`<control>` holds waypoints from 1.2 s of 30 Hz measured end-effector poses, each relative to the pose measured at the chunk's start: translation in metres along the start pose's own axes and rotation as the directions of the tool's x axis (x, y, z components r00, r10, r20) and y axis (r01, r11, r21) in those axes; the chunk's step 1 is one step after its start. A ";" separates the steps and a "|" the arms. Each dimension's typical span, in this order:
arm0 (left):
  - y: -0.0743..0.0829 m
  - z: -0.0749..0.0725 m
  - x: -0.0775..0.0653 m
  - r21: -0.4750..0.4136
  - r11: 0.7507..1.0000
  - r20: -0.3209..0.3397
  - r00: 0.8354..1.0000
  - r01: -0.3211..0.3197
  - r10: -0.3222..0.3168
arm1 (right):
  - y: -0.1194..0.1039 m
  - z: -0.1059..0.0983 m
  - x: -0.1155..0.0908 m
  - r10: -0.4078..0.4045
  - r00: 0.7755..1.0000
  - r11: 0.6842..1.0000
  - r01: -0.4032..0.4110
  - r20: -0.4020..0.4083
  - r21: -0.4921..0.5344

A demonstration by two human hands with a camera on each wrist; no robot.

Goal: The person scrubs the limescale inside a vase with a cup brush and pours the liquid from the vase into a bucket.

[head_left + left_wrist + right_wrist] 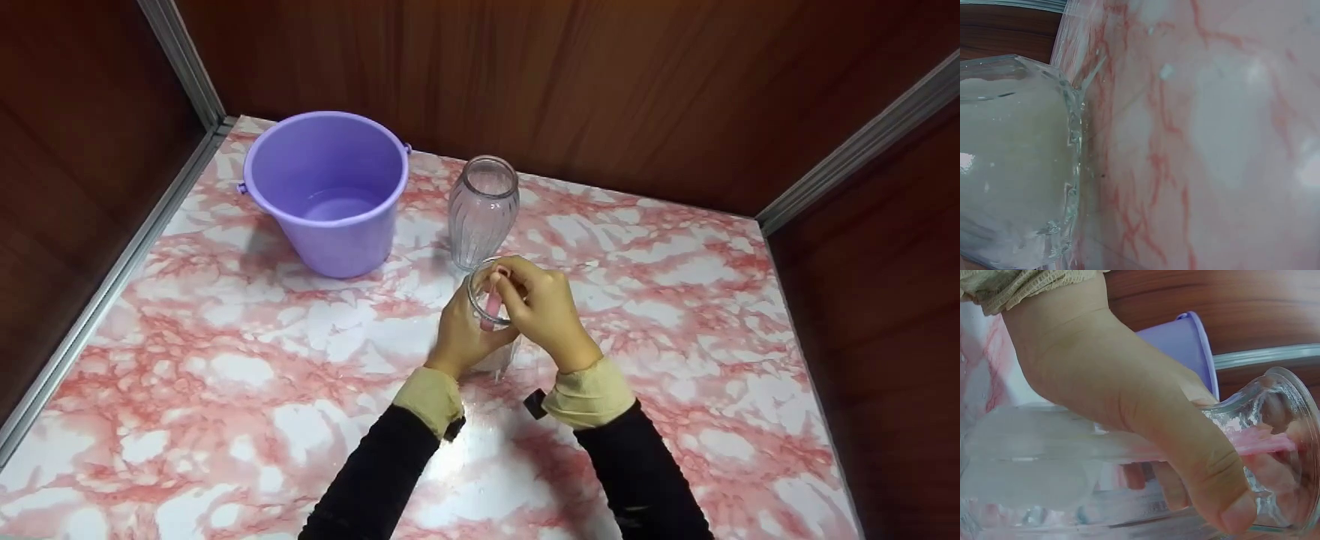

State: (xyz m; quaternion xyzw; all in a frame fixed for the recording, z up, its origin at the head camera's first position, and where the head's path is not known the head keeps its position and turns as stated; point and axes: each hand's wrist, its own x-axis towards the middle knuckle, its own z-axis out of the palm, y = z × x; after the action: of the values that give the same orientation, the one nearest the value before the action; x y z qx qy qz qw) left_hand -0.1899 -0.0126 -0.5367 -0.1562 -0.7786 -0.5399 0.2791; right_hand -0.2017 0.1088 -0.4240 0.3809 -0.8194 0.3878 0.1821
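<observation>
My left hand (463, 330) grips a clear glass vase (501, 360) around its body and keeps it tilted with the mouth upward. A pink-handled stick (491, 306) goes into the mouth, its top pinched by my right hand (546, 307). In the right wrist view, the left hand (1129, 394) wraps the glass, and the pink handle (1261, 441) shows through the neck. Farther down inside sits a pale, whitish mass (1033, 461); its kind is unclear. Close up in the left wrist view is the cloudy vase base (1016, 157).
A second ribbed glass vase (480, 225) stands just behind my hands. To the left of it is a purple bucket (341, 244). Dark wood panels (562, 90) enclose the back and sides of the red-and-white marbled table (300, 390). Small wet-looking drops dot the surface.
</observation>
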 end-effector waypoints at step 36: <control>-0.001 0.000 0.000 0.034 0.999 -0.010 1.000 -0.026 0.027 | 0.001 0.012 -0.004 -0.102 0.974 0.993 0.089 -0.201 -0.076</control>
State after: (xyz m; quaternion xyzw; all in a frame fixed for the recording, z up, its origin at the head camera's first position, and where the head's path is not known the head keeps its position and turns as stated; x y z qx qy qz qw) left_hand -0.1904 -0.0132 -0.5379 -0.1590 -0.7840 -0.5238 0.2928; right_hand -0.1994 0.1023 -0.4343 0.3718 -0.7896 0.3881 0.2962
